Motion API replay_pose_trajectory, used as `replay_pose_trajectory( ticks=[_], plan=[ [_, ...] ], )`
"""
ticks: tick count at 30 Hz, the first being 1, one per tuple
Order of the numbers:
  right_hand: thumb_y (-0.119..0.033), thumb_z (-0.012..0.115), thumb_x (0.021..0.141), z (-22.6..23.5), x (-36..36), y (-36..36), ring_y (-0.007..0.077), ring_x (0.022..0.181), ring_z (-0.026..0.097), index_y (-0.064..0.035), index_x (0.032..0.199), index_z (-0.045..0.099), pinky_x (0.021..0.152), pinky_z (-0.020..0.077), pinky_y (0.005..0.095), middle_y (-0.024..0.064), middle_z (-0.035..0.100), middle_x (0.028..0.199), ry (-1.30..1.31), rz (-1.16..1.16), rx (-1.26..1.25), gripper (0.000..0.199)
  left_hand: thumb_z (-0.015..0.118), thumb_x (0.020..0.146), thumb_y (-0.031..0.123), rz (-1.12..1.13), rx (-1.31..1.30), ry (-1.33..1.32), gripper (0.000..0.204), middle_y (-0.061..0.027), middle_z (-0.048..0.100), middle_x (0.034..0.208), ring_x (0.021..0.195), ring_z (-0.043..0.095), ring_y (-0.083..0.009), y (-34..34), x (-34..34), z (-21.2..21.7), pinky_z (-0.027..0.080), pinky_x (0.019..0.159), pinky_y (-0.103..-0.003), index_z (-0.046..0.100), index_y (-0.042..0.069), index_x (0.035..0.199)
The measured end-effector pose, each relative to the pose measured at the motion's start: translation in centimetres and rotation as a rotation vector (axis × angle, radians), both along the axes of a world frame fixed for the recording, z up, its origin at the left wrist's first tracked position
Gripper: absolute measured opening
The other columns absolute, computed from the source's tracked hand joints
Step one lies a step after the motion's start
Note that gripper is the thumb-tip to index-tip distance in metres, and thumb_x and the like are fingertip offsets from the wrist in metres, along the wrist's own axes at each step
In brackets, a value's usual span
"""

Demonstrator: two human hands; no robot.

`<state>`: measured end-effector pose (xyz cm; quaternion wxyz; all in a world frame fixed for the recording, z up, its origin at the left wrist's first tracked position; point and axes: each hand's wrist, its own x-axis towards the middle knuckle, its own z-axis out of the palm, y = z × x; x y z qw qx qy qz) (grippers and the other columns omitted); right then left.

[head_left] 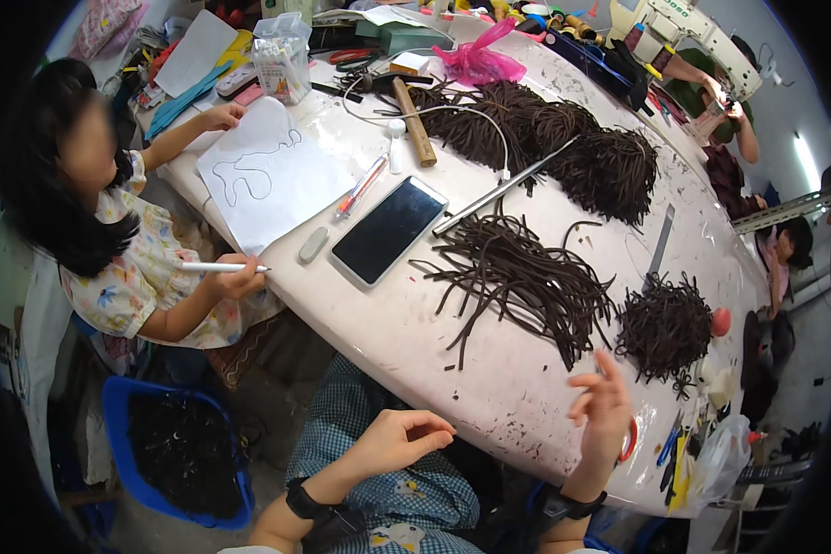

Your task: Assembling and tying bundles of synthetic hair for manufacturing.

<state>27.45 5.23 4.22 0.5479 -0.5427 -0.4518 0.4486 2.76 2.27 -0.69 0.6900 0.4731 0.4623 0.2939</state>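
My left hand [399, 441] is over my lap by the table's near edge, thumb and fingers drawn together with nothing visible in them. My right hand [605, 406] is raised above the near edge, slightly blurred, its fingers apart and holding nothing. Just beyond it lies a loose heap of dark brown strips [517, 282], thin and cord-like. A tighter round pile of the same strips [665, 328] rests to its right. Bigger bunches of brown strips [609, 175] stretch along the far side. Beside my right wrist shows a red-orange loop [629, 441], perhaps a scissors handle, partly hidden.
A smartphone [388, 231] and a metal rod [503, 187] lie mid-table. At left a child holds a white marker [214, 267] by a paper with a drawn line [263, 175]. A blue bin [120, 443] stands on the floor. Someone works at a sewing machine [702, 42].
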Motion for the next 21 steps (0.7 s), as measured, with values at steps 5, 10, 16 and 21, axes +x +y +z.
replay_pose_trajectory(
  ticks=[5, 10, 16, 21],
  plan=[
    [-0.006, 0.063, 0.071, -0.9, -2.5, 2.0, 0.009, 0.051, 0.054, -0.001, 0.084, 0.061, 0.045, 0.0416, 0.0212, 0.0069, 0.061, 0.07, -0.66, 0.385, -0.056, 0.014, 0.06, 0.08, 0.018, -0.091, -0.005, 0.03, 0.02, -0.0034, 0.062, 0.075, 0.068, 0.056, -0.0058, -0.1, 0.1, -0.4, 0.044, 0.06, -0.019, 0.062, 0.001, 0.092],
    [-0.009, 0.063, 0.071, -1.7, -2.6, 8.1, 0.0162, 0.047, 0.051, -0.0042, 0.077, 0.06, 0.045, 0.0401, 0.0264, 0.0066, 0.056, 0.068, -0.941, 0.024, 0.233, 0.007, 0.059, 0.081, 0.018, -0.067, 0.003, 0.036, 0.02, -0.0036, 0.063, 0.075, 0.067, 0.056, -0.006, -0.2, -0.3, -0.6, 0.044, 0.059, -0.018, 0.062, 0.001, 0.092],
    [-0.01, 0.06, 0.07, -4.0, -0.6, 10.1, 0.0214, 0.058, 0.053, -0.0043, 0.071, 0.059, 0.053, 0.0421, 0.0302, 0.0076, 0.055, 0.069, -1.087, -0.117, 0.257, 0.006, 0.059, 0.08, 0.02, -0.007, 0.086, -0.035, 0.02, -0.0033, 0.062, 0.069, 0.059, 0.053, -0.006, -0.6, 0.1, -1.3, 0.042, 0.054, -0.02, 0.062, 0.002, 0.089],
    [-0.003, 0.055, 0.08, 1.4, 1.0, 7.5, 0.0074, 0.062, 0.047, 0.0022, 0.081, 0.055, 0.058, 0.0386, 0.0197, 0.0014, 0.053, 0.071, -0.708, -0.314, 0.347, 0.005, 0.057, 0.081, 0.017, -0.06, 0.088, 0.006, 0.019, -0.0045, 0.063, 0.076, 0.069, 0.058, -0.0075, -0.4, -0.6, -0.1, 0.045, 0.063, -0.019, 0.061, 0.002, 0.091]
  ],
)
